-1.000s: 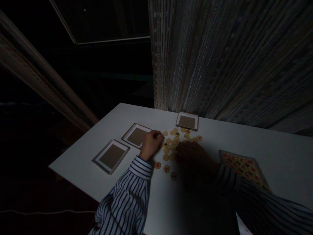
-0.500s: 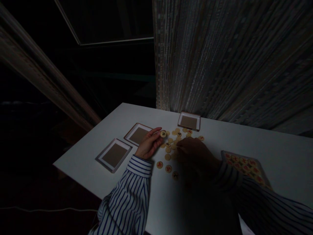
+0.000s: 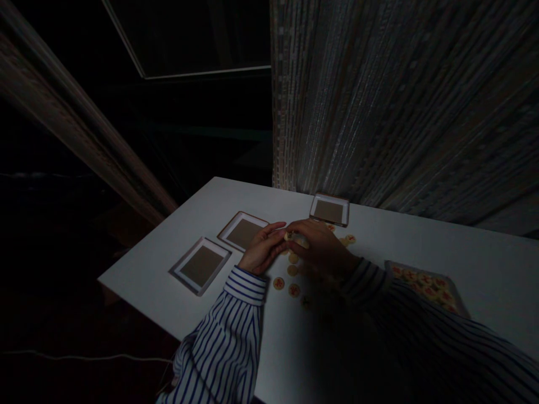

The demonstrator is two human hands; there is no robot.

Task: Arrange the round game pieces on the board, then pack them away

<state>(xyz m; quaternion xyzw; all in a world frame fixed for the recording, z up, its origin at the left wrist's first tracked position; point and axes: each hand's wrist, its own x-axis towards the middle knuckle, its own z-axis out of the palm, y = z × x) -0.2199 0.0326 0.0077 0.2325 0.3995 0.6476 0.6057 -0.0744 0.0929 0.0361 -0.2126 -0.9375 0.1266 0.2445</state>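
Left of the filled tray [image 3: 458,298], best steady discs [image 3: 290,236] gripped in right hand [image 3: 320,244] against cupped left hand [image 3: 257,250]; cannot tell whether loaded.

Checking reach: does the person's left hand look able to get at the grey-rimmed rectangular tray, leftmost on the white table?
Probably yes. The left hand is near that tray, with only bare white table visible between, though its fingertips are by pale round pieces at the right hand.

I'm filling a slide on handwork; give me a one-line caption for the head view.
Two hands meet over round game pieces on a white table.
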